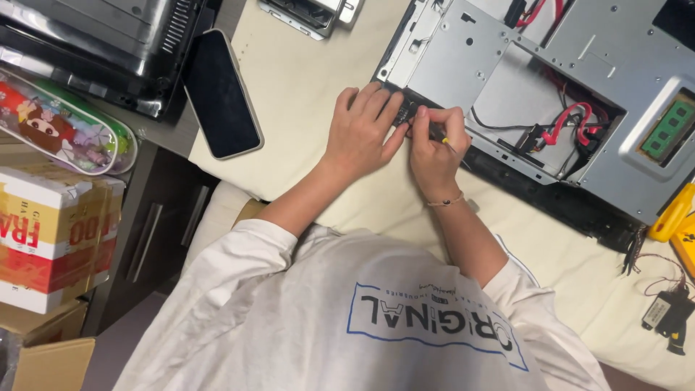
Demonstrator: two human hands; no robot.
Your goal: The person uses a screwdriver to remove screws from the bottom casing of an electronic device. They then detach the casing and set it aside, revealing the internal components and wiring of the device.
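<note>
Two hands: both work at the front edge of an opened computer case [463, 65], which lies flat on a cream-covered table [304, 87]
Left hand [360, 130]: spread flat, fingers pressing a small dark part [407, 108] at the case's edge; it steadies rather than grips
Right hand [436, 141]: closed in a pinch around a thin screwdriver [443, 137] with a yellow mark, tip hidden behind the fingers
Dark part: sits just beside the sheet-metal wall, between both hands; probably light and stiff, best held by its edges
Case: bare grey metal, likely heavy, rigid, sharp along cut edges; red cables [568, 119] and a green memory board [670, 129] inside look fragile, so take hold of the frame only
Screwdriver: slim, probably slippery; a fingertip pinch near the tip suits it
Nearby: dark phone [221, 94] lies left of the hands, well apart
</note>
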